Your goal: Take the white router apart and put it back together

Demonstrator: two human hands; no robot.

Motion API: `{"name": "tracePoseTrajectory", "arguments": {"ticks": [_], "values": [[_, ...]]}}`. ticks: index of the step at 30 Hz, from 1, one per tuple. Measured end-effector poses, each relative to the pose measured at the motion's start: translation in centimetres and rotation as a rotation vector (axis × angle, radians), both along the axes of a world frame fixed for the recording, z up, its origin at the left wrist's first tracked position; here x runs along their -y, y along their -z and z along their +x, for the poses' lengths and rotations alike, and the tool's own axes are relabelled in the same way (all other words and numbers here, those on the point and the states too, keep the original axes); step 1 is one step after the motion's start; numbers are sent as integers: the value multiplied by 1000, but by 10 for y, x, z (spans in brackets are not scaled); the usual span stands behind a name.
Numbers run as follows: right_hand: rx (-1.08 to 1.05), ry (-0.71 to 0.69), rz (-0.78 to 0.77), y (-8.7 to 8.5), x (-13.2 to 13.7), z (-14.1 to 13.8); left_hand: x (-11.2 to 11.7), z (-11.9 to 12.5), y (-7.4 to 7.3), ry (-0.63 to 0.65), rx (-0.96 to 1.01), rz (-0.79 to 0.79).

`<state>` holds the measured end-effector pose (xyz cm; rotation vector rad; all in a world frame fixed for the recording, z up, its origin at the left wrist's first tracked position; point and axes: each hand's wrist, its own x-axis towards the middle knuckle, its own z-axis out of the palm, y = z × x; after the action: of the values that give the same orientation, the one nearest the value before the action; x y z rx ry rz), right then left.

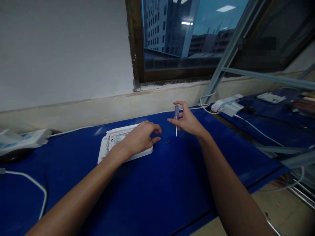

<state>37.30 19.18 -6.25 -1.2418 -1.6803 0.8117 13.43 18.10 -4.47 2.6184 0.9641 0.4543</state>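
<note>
A flat white plastic device (pixel 110 141) lies on the blue table top (pixel 152 183). My left hand (pixel 140 137) rests on its right end, fingers curled down over the edge with the tips near the table. My right hand (pixel 188 121) holds a small screwdriver (pixel 176 119) upright by its clear bluish handle, its thin shaft pointing down just above the table. A tiny dark screw (pixel 167 142) lies on the table between the two hands.
A white and grey device (pixel 22 139) sits at the far left with a white cable (pixel 36 186) trailing forward. White adapters and cables (pixel 227 105) lie at the back right. Another person's hand (pixel 304 105) shows at the right edge. A window is behind.
</note>
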Motion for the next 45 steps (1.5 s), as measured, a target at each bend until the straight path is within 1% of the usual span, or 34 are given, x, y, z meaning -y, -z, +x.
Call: {"name": "tracePoseTrajectory", "arguments": {"ticks": [2, 3, 5, 8, 11, 13, 15, 19, 23, 25, 27, 29, 31, 34, 37, 39, 42, 45], "values": [[-90, -2, 2, 3, -2, -11, 9, -24, -13, -64, -67, 32], [-129, -5, 2, 5, -3, -18, 13, -37, -18, -97, -122, 16], [-207, -22, -11, 10, -6, -31, 20, -62, -27, -175, -249, -71], [-331, -25, -50, 20, -10, -51, 24, -90, -32, -229, -327, -213], [-446, 3, -84, 27, -13, -64, 22, -104, -31, -255, -339, -283], [-497, 2, -89, 28, -13, -69, 20, -107, -30, -270, -330, -271], [-527, -4, -80, 26, -12, -72, 20, -105, -30, -250, -288, -233], [-550, 9, -45, 20, -4, -80, 23, -90, -29, -214, -147, -125], [-572, 10, -45, 15, 4, -93, 24, -70, -23, -203, -13, -23], [-594, -4, -36, 13, 7, -97, 24, -65, -19, -204, 27, 16], [-614, -18, -40, 12, 9, -99, 23, -66, -19, -224, 50, 42], [-629, -56, -68, 11, 10, -97, 22, -71, -24, -257, 60, 51], [-635, -95, -93, 11, 10, -95, 20, -78, -31, -286, 68, 51], [-644, -99, -111, 13, 11, -93, 18, -91, -45, -317, 102, 25], [-672, -52, -138, 16, 11, -92, 17, -102, -58, -370, 159, -70], [-666, -1, -140, 18, 10, -90, 20, -108, -66, -464, 205, -93], [-589, 83, -124, 20, 7, -87, 25, -112, -77, -573, 278, -47], [-501, 136, -108, 21, 6, -85, 28, -112, -83, -619, 314, -5]]}}
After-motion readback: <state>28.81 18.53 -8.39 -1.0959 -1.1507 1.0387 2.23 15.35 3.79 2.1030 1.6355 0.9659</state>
